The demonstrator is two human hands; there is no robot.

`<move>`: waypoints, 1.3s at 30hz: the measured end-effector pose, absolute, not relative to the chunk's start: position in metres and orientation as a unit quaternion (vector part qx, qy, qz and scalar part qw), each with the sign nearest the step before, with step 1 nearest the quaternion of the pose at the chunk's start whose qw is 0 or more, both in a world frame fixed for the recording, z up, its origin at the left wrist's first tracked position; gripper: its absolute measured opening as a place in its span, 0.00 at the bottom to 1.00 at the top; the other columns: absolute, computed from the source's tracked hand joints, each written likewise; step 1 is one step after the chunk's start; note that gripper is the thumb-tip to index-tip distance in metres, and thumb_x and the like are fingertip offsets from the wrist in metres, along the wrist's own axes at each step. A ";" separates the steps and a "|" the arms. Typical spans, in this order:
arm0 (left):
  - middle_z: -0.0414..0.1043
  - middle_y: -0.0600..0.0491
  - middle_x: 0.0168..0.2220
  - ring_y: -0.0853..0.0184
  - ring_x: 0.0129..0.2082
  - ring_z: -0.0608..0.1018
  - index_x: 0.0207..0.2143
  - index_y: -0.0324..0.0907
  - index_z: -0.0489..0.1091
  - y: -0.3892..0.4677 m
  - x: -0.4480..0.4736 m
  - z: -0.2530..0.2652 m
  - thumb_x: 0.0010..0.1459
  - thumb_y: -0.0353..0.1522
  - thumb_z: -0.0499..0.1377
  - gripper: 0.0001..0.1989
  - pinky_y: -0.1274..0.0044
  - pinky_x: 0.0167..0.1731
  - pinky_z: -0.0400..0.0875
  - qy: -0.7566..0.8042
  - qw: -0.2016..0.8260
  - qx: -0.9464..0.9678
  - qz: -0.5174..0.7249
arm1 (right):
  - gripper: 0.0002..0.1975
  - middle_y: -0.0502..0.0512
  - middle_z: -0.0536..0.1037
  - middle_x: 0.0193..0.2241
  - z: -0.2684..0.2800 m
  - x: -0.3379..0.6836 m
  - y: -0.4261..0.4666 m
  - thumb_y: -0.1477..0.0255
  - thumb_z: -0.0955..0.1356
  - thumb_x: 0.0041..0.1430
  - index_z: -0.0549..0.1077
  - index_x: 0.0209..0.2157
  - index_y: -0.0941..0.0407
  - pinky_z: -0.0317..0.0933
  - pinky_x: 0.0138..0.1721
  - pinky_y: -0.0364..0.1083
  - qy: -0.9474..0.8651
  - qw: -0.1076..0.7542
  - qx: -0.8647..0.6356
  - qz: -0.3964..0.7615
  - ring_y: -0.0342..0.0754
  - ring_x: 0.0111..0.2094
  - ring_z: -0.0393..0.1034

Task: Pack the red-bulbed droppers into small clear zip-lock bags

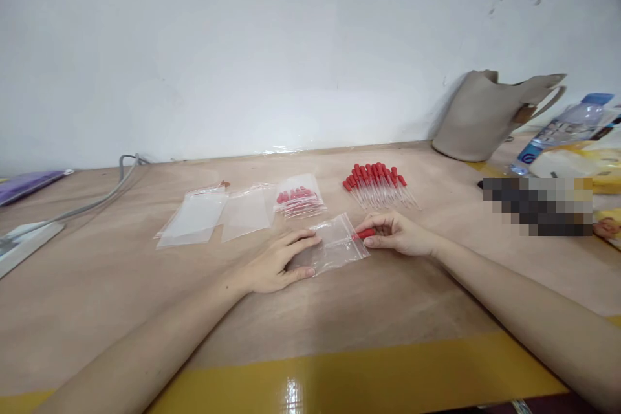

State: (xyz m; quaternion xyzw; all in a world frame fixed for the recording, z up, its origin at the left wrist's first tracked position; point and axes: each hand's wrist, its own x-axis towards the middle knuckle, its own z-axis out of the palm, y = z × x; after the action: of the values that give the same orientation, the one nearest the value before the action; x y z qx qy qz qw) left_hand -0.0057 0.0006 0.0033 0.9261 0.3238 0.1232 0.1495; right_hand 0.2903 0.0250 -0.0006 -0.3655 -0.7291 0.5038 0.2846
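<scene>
A clear zip bag [334, 252] lies flat on the table in front of me. My left hand [281, 262] rests on its left end, fingers apart and lying flat. At the bag's right end, my right hand [391, 234] pinches a dropper [365, 233] by its red rubber bulb, with the clear tube inside the bag's mouth. Behind my right hand lies a pile of red-bulbed droppers [376, 184]. A stack of filled bags [299, 197], red bulbs showing through, sits behind the clear bag. Flat bags [194, 217] and more bags [248, 212] are spread to the left.
A grey cable [109, 196] crosses the table at left, near a purple item [32, 185]. At right stand a beige bag [490, 116] and a water bottle [563, 132], beside a yellow package [592, 165]. Yellow tape [339, 372] runs along the front edge.
</scene>
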 end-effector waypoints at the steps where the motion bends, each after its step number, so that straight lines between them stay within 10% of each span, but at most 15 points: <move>1: 0.54 0.48 0.61 0.58 0.59 0.61 0.60 0.47 0.54 0.001 -0.006 0.003 0.61 0.43 0.52 0.26 0.64 0.56 0.58 0.324 0.148 0.926 0.121 | 0.17 0.53 0.74 0.34 0.001 0.290 0.025 0.63 0.71 0.46 0.76 0.37 0.58 0.61 0.37 0.44 -0.743 0.278 -0.365 0.487 0.43 0.34 0.67; 9: 0.53 0.48 0.61 0.58 0.59 0.60 0.60 0.48 0.55 0.003 -0.005 0.003 0.61 0.43 0.52 0.25 0.63 0.57 0.57 0.313 0.138 0.932 0.118 | 0.15 0.51 0.74 0.29 0.004 0.285 0.028 0.64 0.70 0.48 0.76 0.37 0.58 0.58 0.29 0.41 -0.773 0.201 -0.350 0.490 0.39 0.27 0.64; 19: 0.53 0.47 0.61 0.57 0.60 0.60 0.59 0.47 0.56 0.005 -0.004 -0.001 0.61 0.43 0.53 0.26 0.63 0.56 0.57 0.310 0.141 0.931 0.129 | 0.17 0.44 0.68 0.19 -0.003 0.274 0.022 0.59 0.71 0.46 0.64 0.27 0.57 0.52 0.16 0.38 -0.658 0.312 -0.399 0.557 0.35 0.16 0.58; 29: 0.56 0.47 0.60 0.58 0.58 0.62 0.59 0.46 0.57 0.004 -0.003 0.000 0.61 0.41 0.54 0.25 0.64 0.55 0.59 0.297 0.150 0.930 0.158 | 0.16 0.49 0.74 0.28 -0.009 0.268 0.018 0.62 0.72 0.46 0.65 0.29 0.57 0.65 0.35 0.43 -0.657 0.321 -0.313 0.606 0.39 0.30 0.69; 39: 0.63 0.46 0.56 0.59 0.55 0.67 0.53 0.44 0.65 0.005 -0.005 -0.001 0.60 0.38 0.55 0.19 0.65 0.54 0.61 0.279 0.173 0.926 0.185 | 0.13 0.52 0.75 0.26 -0.006 0.289 0.033 0.62 0.71 0.47 0.76 0.26 0.58 0.62 0.33 0.43 -0.774 0.262 -0.339 0.467 0.42 0.29 0.68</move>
State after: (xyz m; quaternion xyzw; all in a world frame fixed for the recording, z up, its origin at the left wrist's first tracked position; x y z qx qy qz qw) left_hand -0.0049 0.0048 -0.0014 0.9262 0.2793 0.1846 0.1734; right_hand 0.2893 0.0334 -0.0064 -0.3386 -0.7737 0.4669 0.2621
